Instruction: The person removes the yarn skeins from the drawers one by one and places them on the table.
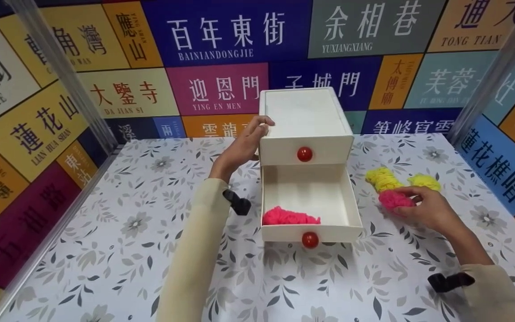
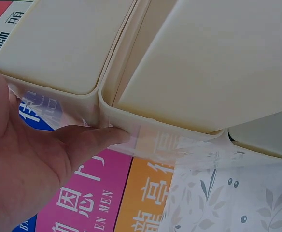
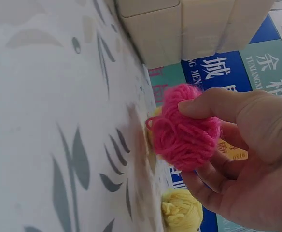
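Observation:
In the head view, a small white two-drawer box (image 1: 304, 112) stands on the table, its lower drawer (image 1: 355, 210) pulled out and its upper one closed. A pink yarn bundle (image 1: 291, 216) lies at the front left inside the lower drawer. My left hand (image 1: 242, 145) holds the box at its upper left edge, fingers bent over the top; the left wrist view shows the thumb (image 2: 95, 139) against the side wall. To the right of the box, my right hand (image 1: 429, 210) grips a pink yarn ball (image 3: 187, 128) between thumb and fingers, close over the table.
Two yellow yarn balls, one on the left (image 1: 382, 179) and one on the right (image 1: 425, 181), lie just behind the right hand. Red round knobs (image 1: 305, 154) stick out from the drawer fronts. Behind the flower-patterned table (image 1: 132, 259) rises a wall of coloured signs (image 1: 226, 31).

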{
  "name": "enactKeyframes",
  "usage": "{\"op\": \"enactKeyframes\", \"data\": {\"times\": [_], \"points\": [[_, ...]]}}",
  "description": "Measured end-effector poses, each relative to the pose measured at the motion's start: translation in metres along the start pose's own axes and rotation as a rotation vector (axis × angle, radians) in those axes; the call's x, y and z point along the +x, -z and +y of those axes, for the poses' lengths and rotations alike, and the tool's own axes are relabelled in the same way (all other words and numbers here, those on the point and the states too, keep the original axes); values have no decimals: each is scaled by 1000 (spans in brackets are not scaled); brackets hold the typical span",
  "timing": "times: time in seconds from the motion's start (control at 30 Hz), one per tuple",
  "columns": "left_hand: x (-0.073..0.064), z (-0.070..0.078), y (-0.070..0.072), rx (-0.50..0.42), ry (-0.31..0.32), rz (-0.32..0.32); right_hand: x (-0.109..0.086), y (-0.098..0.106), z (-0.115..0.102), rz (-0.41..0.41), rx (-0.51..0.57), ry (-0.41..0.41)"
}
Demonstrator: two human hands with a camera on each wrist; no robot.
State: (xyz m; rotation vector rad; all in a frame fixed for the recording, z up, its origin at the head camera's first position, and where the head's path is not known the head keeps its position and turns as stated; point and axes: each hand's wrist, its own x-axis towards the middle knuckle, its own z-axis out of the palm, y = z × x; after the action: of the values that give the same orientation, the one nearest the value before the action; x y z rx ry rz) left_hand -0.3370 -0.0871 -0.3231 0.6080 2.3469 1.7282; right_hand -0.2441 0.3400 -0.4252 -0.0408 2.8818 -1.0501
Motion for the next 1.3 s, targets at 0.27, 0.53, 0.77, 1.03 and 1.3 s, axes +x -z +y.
{"op": "enactKeyframes", "data": {"times": [0.27,0.53,0.77,1.03,1.3], "points": [[0,-2,0,-4,-12,-4,2,-3,3,-40,-44,-25],[-1,-3,-2,7,-9,1,-3,-3,-1,-63,-46,-28],[-1,-2,-1,-2,-6,5,-5,2,-11,-70,-44,-53],[-1,-1,-2,-1,-8,-3,-13,2,-26,11,0,-78],[0,0,-1,-3,-4,2,-24,1,-51,211,95,-58]]}}
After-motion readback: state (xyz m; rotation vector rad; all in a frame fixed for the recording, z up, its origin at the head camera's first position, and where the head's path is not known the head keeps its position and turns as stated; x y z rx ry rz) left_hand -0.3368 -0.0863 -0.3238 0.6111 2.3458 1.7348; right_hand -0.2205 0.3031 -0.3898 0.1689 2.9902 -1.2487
